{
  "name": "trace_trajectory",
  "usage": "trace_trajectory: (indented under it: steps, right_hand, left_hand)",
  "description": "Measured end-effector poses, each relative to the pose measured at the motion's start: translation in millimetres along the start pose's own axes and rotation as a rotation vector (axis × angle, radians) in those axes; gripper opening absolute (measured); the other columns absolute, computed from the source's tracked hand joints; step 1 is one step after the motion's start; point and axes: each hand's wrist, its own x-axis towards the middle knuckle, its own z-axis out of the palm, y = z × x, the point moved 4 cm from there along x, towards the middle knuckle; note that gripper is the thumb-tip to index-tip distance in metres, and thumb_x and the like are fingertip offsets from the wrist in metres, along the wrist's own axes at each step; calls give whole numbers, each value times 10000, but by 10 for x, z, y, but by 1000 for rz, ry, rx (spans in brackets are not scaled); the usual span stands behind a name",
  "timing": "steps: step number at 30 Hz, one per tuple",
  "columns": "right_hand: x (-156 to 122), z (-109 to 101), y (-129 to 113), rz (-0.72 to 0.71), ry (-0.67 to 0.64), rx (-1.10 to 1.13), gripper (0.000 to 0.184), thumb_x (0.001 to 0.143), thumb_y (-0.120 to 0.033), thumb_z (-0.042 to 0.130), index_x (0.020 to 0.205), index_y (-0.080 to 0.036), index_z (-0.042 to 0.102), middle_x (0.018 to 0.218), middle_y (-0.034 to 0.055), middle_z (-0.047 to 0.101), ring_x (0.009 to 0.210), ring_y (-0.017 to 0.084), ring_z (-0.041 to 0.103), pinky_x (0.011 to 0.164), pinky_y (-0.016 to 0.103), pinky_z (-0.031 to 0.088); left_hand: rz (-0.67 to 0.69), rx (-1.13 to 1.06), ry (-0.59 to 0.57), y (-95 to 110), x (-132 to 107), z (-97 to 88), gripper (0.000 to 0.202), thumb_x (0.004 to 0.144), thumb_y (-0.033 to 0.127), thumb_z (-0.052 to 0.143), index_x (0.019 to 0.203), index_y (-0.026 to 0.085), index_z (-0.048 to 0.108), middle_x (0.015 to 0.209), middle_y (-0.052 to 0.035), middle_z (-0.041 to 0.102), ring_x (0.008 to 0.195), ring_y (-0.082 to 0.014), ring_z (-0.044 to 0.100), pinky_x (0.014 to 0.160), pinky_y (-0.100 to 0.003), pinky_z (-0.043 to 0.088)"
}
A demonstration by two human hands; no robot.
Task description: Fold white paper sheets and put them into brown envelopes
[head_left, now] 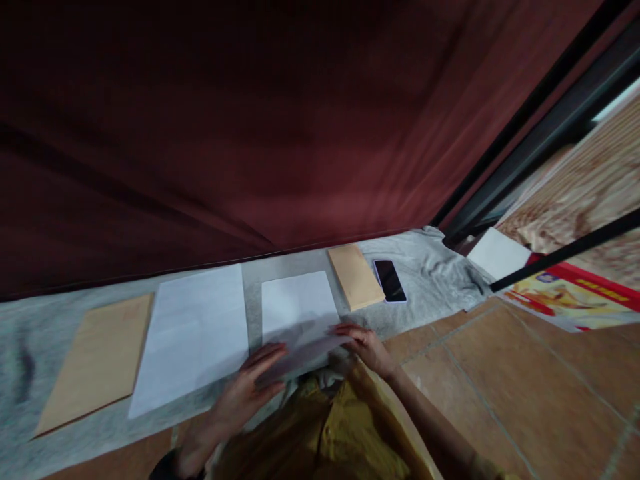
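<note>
A white sheet of paper [299,307] lies on a grey cloth [430,267] on the floor, its near edge lifted and bent over. My left hand [250,387] rests with fingers stretched flat on the folded near part. My right hand [365,343] pinches the lifted right edge of the same sheet. A larger white sheet [193,333] lies to the left, with a big brown envelope [97,360] beyond it. A small tan envelope [356,276] and a black phone [389,281] lie to the right.
A dark red curtain [250,133] hangs behind the cloth. Brown floor tiles [525,373] spread to the right. A colourful printed sheet [570,297] and a white paper [497,253] lie near black metal bars [565,253] at the right. My yellow garment [325,433] fills the bottom centre.
</note>
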Motion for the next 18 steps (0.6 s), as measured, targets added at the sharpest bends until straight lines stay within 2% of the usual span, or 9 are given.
trace_trajectory:
  steps: [2, 4, 7, 9, 11, 13, 16, 18]
  right_hand:
    - [13, -14, -16, 65, 69, 67, 376, 1036, -501, 533, 1127, -244, 792, 1226, 62, 760, 1161, 225, 689, 1040, 363, 532]
    - [17, -14, -23, 112, 107, 108, 411, 1014, -554, 557, 1037, -228, 807, 1122, 44, 783, 1072, 225, 708, 975, 338, 548]
    - [30, 11, -11, 171, 122, 154, 428, 987, -573, 586, 972, -205, 805, 964, 24, 781, 934, 214, 707, 860, 307, 556]
    - [61, 23, 2, 213, 174, 169, 438, 970, -580, 596, 946, -193, 799, 895, 21, 765, 870, 209, 694, 802, 301, 554]
    - [113, 30, 1, 226, 255, 194, 422, 959, -568, 607, 962, -189, 793, 909, 28, 767, 874, 214, 694, 821, 315, 557]
    - [176, 47, -10, 196, 311, 237, 378, 948, -528, 631, 1055, -197, 779, 1014, 42, 778, 955, 225, 703, 902, 340, 554]
    - [250, 101, 6, 146, 298, 259, 340, 940, -444, 646, 1174, -214, 736, 1139, 57, 768, 1060, 230, 701, 966, 356, 545]
    - [263, 139, 57, 151, 277, 180, 278, 951, -387, 616, 1135, -215, 733, 1099, 57, 771, 1022, 223, 708, 934, 353, 557]
  left_hand:
    - [-61, -57, 34, -154, 18, -66, 636, 877, 551, 678, 1467, 337, 578, 1495, -28, 617, 1370, -276, 592, 1142, -453, 506]
    - [-105, -70, 93, -290, 100, -110, 662, 866, 575, 665, 1464, 306, 580, 1485, -53, 626, 1363, -287, 597, 1141, -473, 502]
    - [-117, -17, 196, -401, 285, -115, 544, 839, 623, 629, 1221, 251, 738, 1323, -86, 735, 1235, -295, 681, 1098, -484, 530]
    - [-150, 19, 263, -432, 379, -97, 479, 852, 640, 564, 1007, 241, 778, 1136, -85, 800, 1090, -287, 734, 1028, -465, 568]
    - [-210, 46, 299, -444, 421, -79, 457, 862, 638, 522, 825, 243, 748, 924, -75, 813, 915, -275, 754, 923, -429, 602]
    - [-263, 50, 312, -442, 420, -72, 438, 860, 626, 514, 734, 251, 700, 789, -57, 790, 787, -257, 739, 833, -385, 608]
    - [-310, 8, 321, -449, 382, -72, 408, 851, 611, 524, 783, 252, 705, 796, -39, 796, 754, -238, 732, 756, -332, 597]
    - [-328, -20, 341, -484, 346, -65, 410, 838, 617, 539, 839, 251, 723, 847, -38, 807, 788, -239, 740, 754, -326, 597]
